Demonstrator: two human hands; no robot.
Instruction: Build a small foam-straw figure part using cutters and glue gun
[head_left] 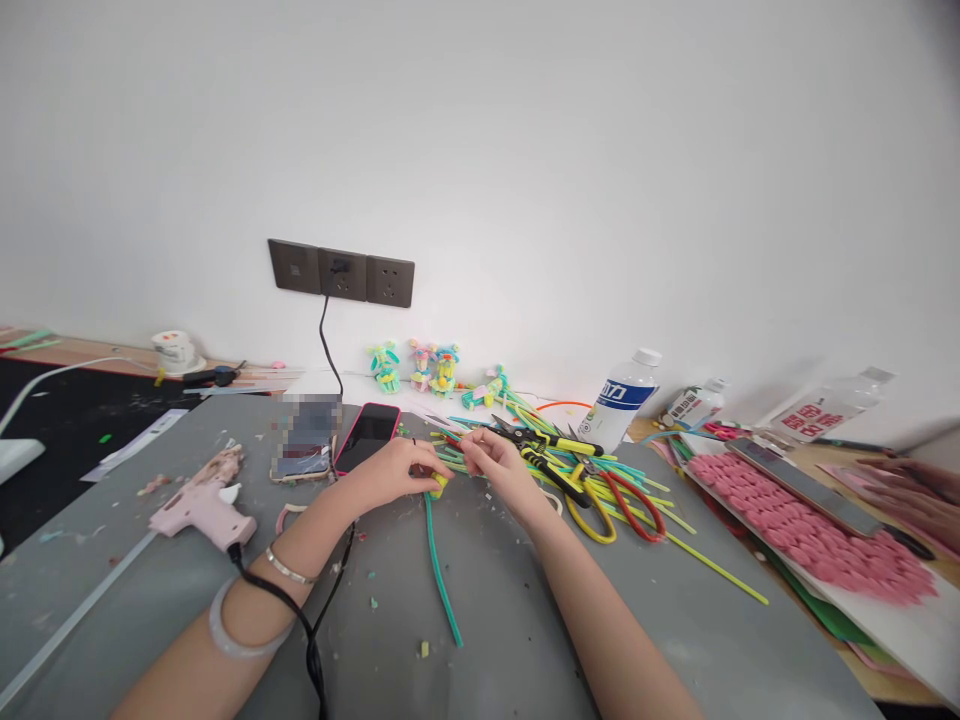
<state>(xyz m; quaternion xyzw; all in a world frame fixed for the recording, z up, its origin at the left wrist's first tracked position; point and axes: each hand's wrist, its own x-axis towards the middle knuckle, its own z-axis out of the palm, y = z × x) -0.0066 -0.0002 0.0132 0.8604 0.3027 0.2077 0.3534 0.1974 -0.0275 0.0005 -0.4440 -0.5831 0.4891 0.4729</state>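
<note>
Nearest, a teal chenille stem [437,560] lies on the grey tabletop [517,640], its far end beneath a small yellow piece [439,487] at mid-table. The left hand [397,470] has thumb and fingers closed on that piece; the right hand [501,468], just beside it, has thumb and forefinger close together, though whether they grip anything cannot be told. A pink hot glue gun [202,512] lies to the left; red-handled scissors [637,518] rest to the right. Beyond are a pink-edged smartphone [369,435], a labelled plastic bottle [621,398] and, by the wall, colourful chenille figures [445,370].
</note>
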